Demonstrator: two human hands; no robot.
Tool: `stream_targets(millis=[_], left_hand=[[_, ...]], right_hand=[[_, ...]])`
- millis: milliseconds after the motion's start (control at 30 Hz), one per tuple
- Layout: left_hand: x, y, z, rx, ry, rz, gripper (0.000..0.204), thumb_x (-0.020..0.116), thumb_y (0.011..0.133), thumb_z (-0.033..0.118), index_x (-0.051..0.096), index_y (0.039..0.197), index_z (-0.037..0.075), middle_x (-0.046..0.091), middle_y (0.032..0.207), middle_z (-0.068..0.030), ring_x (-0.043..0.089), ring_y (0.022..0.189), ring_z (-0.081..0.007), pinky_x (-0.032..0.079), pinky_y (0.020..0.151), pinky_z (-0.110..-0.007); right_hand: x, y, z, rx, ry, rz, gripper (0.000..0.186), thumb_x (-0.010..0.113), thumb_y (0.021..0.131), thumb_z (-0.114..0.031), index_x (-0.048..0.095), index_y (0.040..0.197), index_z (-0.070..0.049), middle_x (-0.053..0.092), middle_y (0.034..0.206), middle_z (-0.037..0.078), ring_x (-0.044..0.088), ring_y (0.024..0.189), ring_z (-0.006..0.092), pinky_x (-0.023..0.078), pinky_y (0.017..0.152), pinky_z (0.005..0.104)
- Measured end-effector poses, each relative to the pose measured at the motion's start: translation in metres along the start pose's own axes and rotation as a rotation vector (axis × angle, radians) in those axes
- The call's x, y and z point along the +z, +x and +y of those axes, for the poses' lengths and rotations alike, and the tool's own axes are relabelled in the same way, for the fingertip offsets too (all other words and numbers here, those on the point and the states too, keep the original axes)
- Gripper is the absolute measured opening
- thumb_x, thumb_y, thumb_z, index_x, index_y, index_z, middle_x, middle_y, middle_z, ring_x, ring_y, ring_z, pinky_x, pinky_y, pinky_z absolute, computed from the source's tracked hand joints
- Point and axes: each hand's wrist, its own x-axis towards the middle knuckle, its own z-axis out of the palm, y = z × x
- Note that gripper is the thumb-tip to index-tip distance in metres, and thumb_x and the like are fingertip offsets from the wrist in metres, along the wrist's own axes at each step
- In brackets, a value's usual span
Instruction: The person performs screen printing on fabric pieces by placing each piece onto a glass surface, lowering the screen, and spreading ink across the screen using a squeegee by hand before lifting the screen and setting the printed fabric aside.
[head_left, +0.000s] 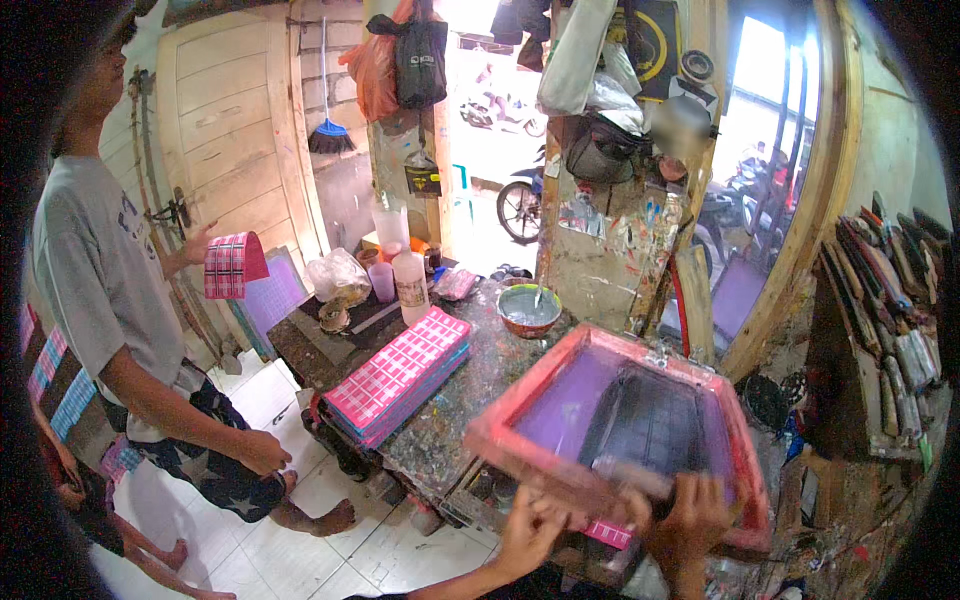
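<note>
A screen-printing frame with a pinkish-red wooden rim and purple mesh is tilted over the right part of the worktable. A dark printed pattern covers the middle of its mesh. My left hand has its fingers curled at the near-left rim of the frame. My right hand is closed over the near side, around a motion-blurred bar that looks like a squeegee. Below the near rim, between my hands, shows a strip of pink patterned sheet. The rest of that sheet is hidden.
A stack of pink checked sheets lies left of the frame. Beyond stand a bowl of grey liquid, a bottle and cups. At left a person holds a pink checked sheet. Many squeegees fill a rack at right.
</note>
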Motion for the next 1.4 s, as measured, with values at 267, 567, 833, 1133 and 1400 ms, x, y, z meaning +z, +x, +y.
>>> stream_targets(millis=[267,567,833,1133,1400], left_hand=[[0.204,0.086,-0.051,-0.243,-0.293,-0.081,0.042,0.058,0.099,0.033,0.055,0.127,0.001,0.058,0.132,-0.013,0.054,0.121,-0.0252,0.042,0.102,-0.039],[0.124,0.185,0.05,-0.556,-1.209,-0.598,0.035,0.05,0.103,0.029,0.058,0.123,0.002,0.07,0.108,-0.0124,0.07,0.096,-0.0247,0.059,0.084,-0.039],[0.135,0.195,0.044,-0.58,-1.054,-0.278,0.042,0.049,0.103,0.034,0.055,0.126,0.0,0.063,0.115,-0.0176,0.064,0.099,-0.0285,0.054,0.087,-0.042],[0.203,0.03,-0.05,0.209,0.746,-0.553,0.07,0.06,0.095,0.049,0.042,0.149,0.01,0.031,0.156,-0.0269,0.025,0.146,-0.0463,0.019,0.119,-0.057],[0.008,0.09,-0.064,0.12,0.65,-0.734,0.033,0.072,0.087,0.021,0.067,0.116,0.008,0.066,0.102,-0.0166,0.064,0.096,-0.036,0.052,0.083,-0.045]], right_hand=[[-0.028,0.123,0.024,-0.002,-0.098,0.001,0.054,0.074,0.08,-0.057,0.061,0.089,-0.005,0.061,0.08,0.016,0.062,0.081,0.0357,0.046,0.073,0.0461],[-0.026,0.181,0.06,-0.199,-0.07,0.246,0.051,0.074,0.079,-0.055,0.063,0.078,-0.005,0.059,0.066,0.015,0.062,0.062,0.0343,0.046,0.053,0.046],[-0.039,0.21,0.065,0.005,-0.046,-0.101,0.066,0.059,0.086,-0.066,0.069,0.086,0.0,0.065,0.074,0.025,0.066,0.077,0.0428,0.051,0.067,0.052],[-0.037,0.263,0.088,-0.099,-0.178,-0.097,0.051,0.053,0.093,-0.057,0.072,0.106,-0.012,0.068,0.092,0.025,0.066,0.091,0.0442,0.05,0.08,0.0524],[-0.017,0.283,0.12,-0.562,-0.383,0.035,0.048,0.052,0.094,-0.014,0.054,0.138,-0.036,0.063,0.093,0.019,0.064,0.086,0.0397,0.051,0.073,0.0464]])
